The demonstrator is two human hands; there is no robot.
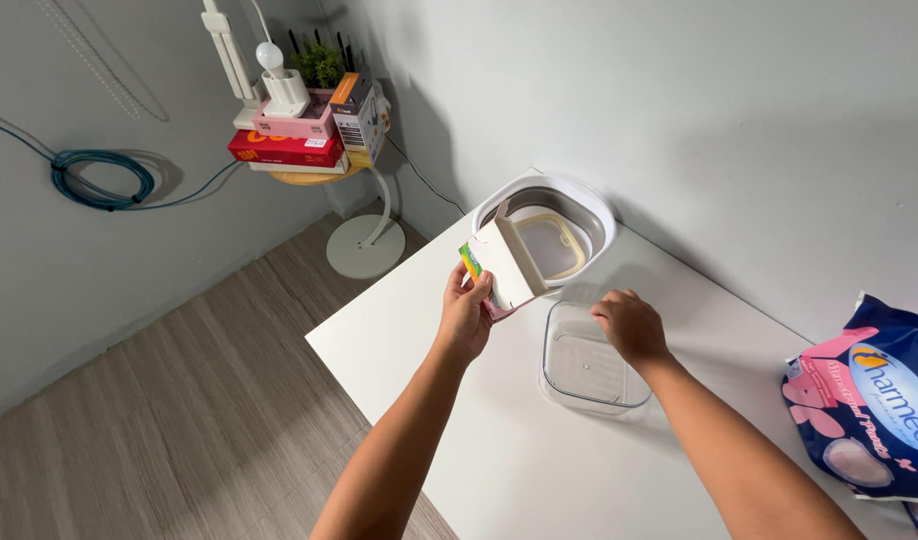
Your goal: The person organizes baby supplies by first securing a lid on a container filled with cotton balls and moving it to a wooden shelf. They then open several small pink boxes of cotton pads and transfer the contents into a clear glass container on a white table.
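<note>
Here the left hand (466, 318) pinches an open carton (501, 264) at 12 o'clock, tilted over the clear tub (589, 362) on the worktop (539, 470). The right hand (631, 325) rests curled on the tub's rim, perhaps gripping it. Best to steady the tub and keep the carton's mouth above it.

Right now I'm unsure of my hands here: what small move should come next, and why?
Probably tip the open carton over the clear container. The left hand holds it upright with its flap open, just beside the container, which looks empty, and the right hand rests on the container's rim, steadying it.
</note>
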